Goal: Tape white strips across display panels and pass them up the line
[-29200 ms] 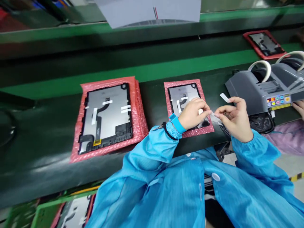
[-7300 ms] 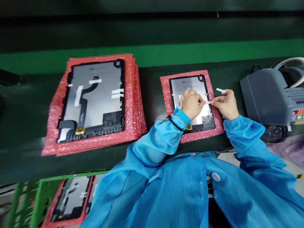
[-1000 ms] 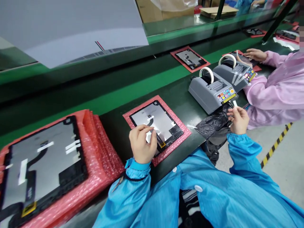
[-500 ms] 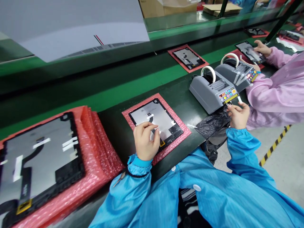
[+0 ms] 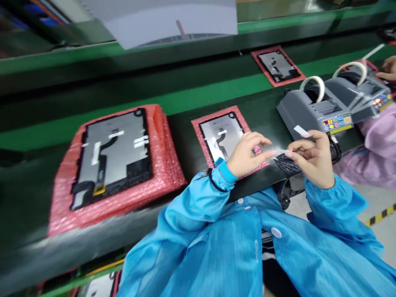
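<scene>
My left hand (image 5: 249, 156) and my right hand (image 5: 313, 160) meet above the near edge of a black-framed display panel (image 5: 221, 136), which lies on a pink bubble bag (image 5: 201, 123). A thin translucent tape strip (image 5: 275, 149) runs between my fingertips, slightly blurred. A white tape piece (image 5: 301, 130) sticks out above my right fingers. To the left sits a larger panel (image 5: 111, 148) with white tape strips, on a stack of pink bubble bags (image 5: 161, 165). My left wrist hides the panel's near corner.
Two grey tape dispensers (image 5: 312, 109) stand at the right of the dark belt, beside a black plastic bag (image 5: 287, 165). A co-worker's pink sleeve (image 5: 374, 142) and hand (image 5: 390, 68) are at the far right. Another panel (image 5: 276, 66) lies on the farther green belt.
The view has swung, bringing the panels and dispensers round. My hands have come together, with the left moving right over the panel. The co-worker's panel is out of sight behind the dispensers.
</scene>
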`<action>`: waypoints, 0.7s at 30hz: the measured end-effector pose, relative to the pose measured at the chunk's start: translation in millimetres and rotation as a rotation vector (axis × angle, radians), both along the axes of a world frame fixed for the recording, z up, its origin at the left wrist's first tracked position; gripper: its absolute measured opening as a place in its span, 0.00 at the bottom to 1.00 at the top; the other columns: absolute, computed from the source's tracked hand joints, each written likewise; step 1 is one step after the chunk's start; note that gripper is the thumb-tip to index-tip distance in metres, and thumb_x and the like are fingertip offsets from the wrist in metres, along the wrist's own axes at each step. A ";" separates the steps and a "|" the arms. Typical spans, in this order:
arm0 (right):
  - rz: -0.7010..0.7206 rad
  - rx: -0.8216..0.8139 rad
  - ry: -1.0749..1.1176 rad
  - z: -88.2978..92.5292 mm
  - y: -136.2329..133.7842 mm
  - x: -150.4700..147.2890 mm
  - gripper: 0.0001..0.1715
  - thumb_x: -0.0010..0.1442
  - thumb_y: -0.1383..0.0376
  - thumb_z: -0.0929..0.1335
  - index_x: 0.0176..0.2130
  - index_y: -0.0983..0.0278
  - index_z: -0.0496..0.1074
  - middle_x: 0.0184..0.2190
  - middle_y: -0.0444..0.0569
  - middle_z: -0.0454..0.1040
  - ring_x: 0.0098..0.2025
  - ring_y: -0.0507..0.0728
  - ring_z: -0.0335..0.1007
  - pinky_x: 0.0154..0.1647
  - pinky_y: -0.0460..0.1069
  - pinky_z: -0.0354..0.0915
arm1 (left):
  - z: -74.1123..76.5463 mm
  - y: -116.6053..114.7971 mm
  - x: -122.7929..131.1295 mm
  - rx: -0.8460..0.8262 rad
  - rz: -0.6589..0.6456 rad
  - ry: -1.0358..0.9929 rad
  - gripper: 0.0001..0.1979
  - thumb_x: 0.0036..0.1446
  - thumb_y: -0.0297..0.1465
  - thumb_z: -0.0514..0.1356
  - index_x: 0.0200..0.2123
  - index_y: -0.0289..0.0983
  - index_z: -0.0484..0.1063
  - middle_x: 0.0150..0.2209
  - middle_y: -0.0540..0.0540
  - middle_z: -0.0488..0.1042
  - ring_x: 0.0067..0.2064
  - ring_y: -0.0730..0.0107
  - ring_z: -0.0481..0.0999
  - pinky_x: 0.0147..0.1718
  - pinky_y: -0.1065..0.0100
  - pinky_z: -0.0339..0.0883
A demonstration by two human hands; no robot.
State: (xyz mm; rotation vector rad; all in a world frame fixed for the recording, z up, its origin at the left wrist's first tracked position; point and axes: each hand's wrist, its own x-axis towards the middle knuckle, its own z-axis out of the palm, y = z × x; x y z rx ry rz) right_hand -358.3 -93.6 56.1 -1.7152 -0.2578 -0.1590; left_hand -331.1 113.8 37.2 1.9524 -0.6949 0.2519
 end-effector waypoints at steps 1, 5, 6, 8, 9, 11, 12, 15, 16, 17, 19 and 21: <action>0.066 0.000 0.027 0.8 9.0 4.6 0.35 0.47 0.63 0.79 0.44 0.57 0.56 0.27 0.38 0.76 0.25 0.51 0.73 0.22 0.44 0.66 | 0.1 1.7 0.6 -0.014 -0.002 0.008 0.13 0.59 0.42 0.63 0.34 0.37 0.74 0.35 0.46 0.78 0.40 0.66 0.75 0.45 0.62 0.67; 0.154 0.035 0.174 -4.0 31.7 25.5 0.36 0.43 0.64 0.80 0.43 0.58 0.59 0.29 0.40 0.75 0.28 0.53 0.75 0.25 0.45 0.70 | -5.0 19.4 -0.5 -0.024 0.094 0.097 0.14 0.62 0.39 0.60 0.27 0.38 0.70 0.31 0.48 0.76 0.37 0.68 0.73 0.44 0.63 0.66; 0.133 0.046 0.214 -6.3 34.8 31.5 0.36 0.42 0.64 0.80 0.43 0.58 0.60 0.29 0.40 0.75 0.28 0.54 0.76 0.27 0.46 0.71 | -7.1 24.5 -0.2 -0.017 0.148 0.132 0.14 0.62 0.38 0.60 0.27 0.38 0.70 0.31 0.48 0.76 0.37 0.68 0.73 0.44 0.63 0.66; 0.076 0.062 0.264 -11.1 39.9 44.3 0.35 0.40 0.65 0.81 0.41 0.58 0.61 0.30 0.41 0.76 0.30 0.54 0.76 0.29 0.47 0.73 | -11.8 33.1 2.0 -0.004 0.244 0.203 0.13 0.61 0.37 0.61 0.26 0.38 0.70 0.31 0.48 0.76 0.37 0.68 0.73 0.43 0.64 0.66; 0.061 0.066 0.271 -13.4 42.6 50.4 0.35 0.39 0.65 0.81 0.41 0.58 0.61 0.30 0.41 0.76 0.31 0.54 0.76 0.29 0.47 0.73 | -14.0 36.5 3.7 -0.001 0.275 0.231 0.12 0.60 0.36 0.62 0.26 0.37 0.70 0.30 0.48 0.76 0.37 0.68 0.73 0.42 0.65 0.66; 0.083 0.066 0.262 -17.5 48.8 60.8 0.34 0.38 0.65 0.81 0.39 0.58 0.61 0.30 0.40 0.76 0.32 0.54 0.76 0.29 0.47 0.73 | -17.4 41.3 7.4 -0.006 0.301 0.271 0.11 0.60 0.35 0.62 0.26 0.37 0.71 0.31 0.48 0.76 0.37 0.68 0.73 0.42 0.65 0.66; 0.116 0.064 0.254 -19.1 52.3 64.6 0.34 0.38 0.64 0.80 0.39 0.58 0.61 0.29 0.40 0.75 0.32 0.54 0.76 0.29 0.47 0.73 | -18.6 42.7 8.8 -0.012 0.302 0.282 0.11 0.59 0.34 0.63 0.26 0.37 0.71 0.31 0.49 0.76 0.37 0.69 0.73 0.42 0.66 0.66; 0.206 0.063 0.234 -22.6 63.2 71.3 0.33 0.40 0.63 0.80 0.39 0.58 0.60 0.28 0.38 0.73 0.29 0.52 0.74 0.29 0.46 0.71 | -19.9 44.9 11.3 -0.026 0.300 0.297 0.10 0.59 0.32 0.63 0.26 0.37 0.71 0.30 0.49 0.76 0.36 0.70 0.73 0.42 0.66 0.65; 0.219 0.065 0.232 -23.4 66.4 72.8 0.33 0.40 0.62 0.80 0.39 0.57 0.60 0.27 0.37 0.73 0.27 0.51 0.73 0.28 0.46 0.71 | -20.1 45.2 11.9 -0.024 0.300 0.301 0.10 0.59 0.32 0.63 0.26 0.37 0.71 0.30 0.49 0.76 0.36 0.70 0.73 0.42 0.67 0.65; 0.222 0.067 0.231 -24.1 69.1 74.4 0.33 0.41 0.62 0.80 0.38 0.57 0.59 0.26 0.36 0.72 0.26 0.51 0.72 0.28 0.46 0.70 | -20.4 45.4 12.7 -0.022 0.306 0.305 0.10 0.59 0.32 0.64 0.26 0.37 0.71 0.30 0.49 0.76 0.36 0.70 0.73 0.41 0.67 0.65; 0.211 0.068 0.234 -25.3 72.9 79.4 0.33 0.41 0.63 0.80 0.38 0.57 0.58 0.25 0.35 0.71 0.24 0.50 0.70 0.26 0.45 0.68 | -21.7 45.6 15.9 -0.015 0.331 0.316 0.10 0.59 0.33 0.63 0.26 0.37 0.71 0.30 0.50 0.76 0.36 0.70 0.72 0.40 0.67 0.65; 0.203 0.066 0.240 -27.5 75.0 88.1 0.34 0.40 0.64 0.80 0.38 0.57 0.57 0.24 0.35 0.72 0.23 0.50 0.70 0.26 0.45 0.67 | -24.6 45.1 22.3 -0.005 0.358 0.330 0.10 0.59 0.33 0.63 0.26 0.37 0.71 0.30 0.50 0.75 0.36 0.70 0.72 0.39 0.67 0.65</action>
